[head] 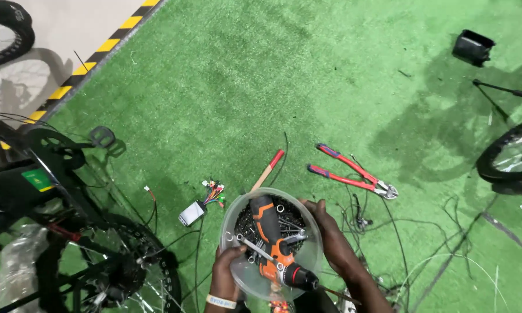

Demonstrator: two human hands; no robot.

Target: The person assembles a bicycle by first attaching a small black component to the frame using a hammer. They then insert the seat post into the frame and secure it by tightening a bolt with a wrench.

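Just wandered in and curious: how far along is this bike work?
Done: hard to tell; loose wires and bolt cutters lie on the turf. In hand: both hands, left and right, hold a clear tub with a drill and wrenches. Left: the bike beside them, untouched.

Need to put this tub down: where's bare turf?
Open green turf lies ahead, between the yellow-black striped edge and the black box. Crowded: red bolt cutters and loose black cables right, black bicycle left.

Bright even light, soft dark shadows on green turf (pixel 243 75), sharp centre, wide-angle bending at edges
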